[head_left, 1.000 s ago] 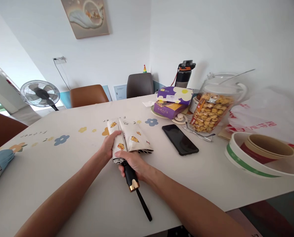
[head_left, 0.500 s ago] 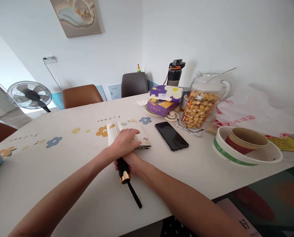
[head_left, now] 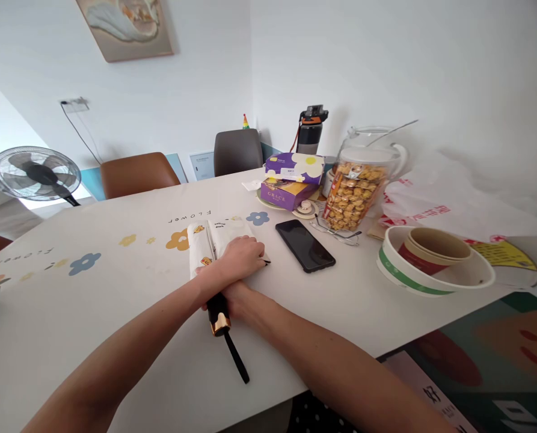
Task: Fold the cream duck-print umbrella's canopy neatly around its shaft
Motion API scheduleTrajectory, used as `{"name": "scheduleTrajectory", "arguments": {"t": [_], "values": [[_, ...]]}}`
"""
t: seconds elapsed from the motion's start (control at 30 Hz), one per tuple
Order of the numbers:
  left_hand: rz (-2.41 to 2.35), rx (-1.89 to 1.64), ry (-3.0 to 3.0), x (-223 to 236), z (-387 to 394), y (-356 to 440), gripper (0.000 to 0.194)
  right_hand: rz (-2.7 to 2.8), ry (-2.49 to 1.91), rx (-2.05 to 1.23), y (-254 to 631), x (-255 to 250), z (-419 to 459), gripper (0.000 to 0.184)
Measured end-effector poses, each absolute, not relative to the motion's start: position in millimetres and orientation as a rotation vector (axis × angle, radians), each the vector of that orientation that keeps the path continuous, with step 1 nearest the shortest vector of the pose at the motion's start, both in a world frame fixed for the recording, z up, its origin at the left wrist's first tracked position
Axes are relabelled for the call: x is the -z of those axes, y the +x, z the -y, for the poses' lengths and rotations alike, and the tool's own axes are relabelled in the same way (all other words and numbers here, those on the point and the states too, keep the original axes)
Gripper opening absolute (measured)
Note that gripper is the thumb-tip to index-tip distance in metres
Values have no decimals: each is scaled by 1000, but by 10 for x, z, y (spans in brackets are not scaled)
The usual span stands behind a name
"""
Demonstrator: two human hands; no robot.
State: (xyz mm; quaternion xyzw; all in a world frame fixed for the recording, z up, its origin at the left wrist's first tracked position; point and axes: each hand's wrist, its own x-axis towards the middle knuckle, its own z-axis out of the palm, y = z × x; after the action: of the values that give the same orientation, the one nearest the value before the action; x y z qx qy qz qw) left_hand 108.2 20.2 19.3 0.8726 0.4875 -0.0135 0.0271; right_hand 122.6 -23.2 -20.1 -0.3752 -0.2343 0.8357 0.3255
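Note:
A folded white umbrella point(head_left: 230, 231) with small printed figures lies on the table in front of me. Its black handle point(head_left: 216, 304), with a copper-coloured end and a black wrist strap, points towards me. My right hand point(head_left: 232, 297) is wrapped round the umbrella near the top of the handle, partly covered by my left wrist. Crossing over it, my left hand point(head_left: 245, 257) lies on the right side of the cloth, its fingers curled down on the folds; the fingertips are hidden. To the right lies a black phone point(head_left: 305, 245).
Glasses point(head_left: 338, 231), a jar of brown snacks point(head_left: 353, 195), purple boxes point(head_left: 288, 193) and a black bottle point(head_left: 310, 132) stand beyond the phone. Further right are paper bowls point(head_left: 403, 279) and a plastic bag point(head_left: 426, 186). Chairs point(head_left: 137, 174) and a fan point(head_left: 36, 173) are behind the table.
My left hand's fingers, spread over the cloth before, are now curled in further right. More of the umbrella's left side shows. The whole view has shifted slightly.

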Motion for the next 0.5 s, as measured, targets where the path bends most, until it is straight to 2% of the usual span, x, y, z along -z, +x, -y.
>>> {"name": "scheduleTrajectory", "arguments": {"t": [0.37, 0.5], "values": [[-1635, -272, 2295, -201, -236, 1012, 16, 634, -838, -2283, 1251, 194, 240, 9], [-1834, -681, 2193, -260, -175, 1004, 19, 650, -844, -2287, 1254, 156, 242, 10]]}}
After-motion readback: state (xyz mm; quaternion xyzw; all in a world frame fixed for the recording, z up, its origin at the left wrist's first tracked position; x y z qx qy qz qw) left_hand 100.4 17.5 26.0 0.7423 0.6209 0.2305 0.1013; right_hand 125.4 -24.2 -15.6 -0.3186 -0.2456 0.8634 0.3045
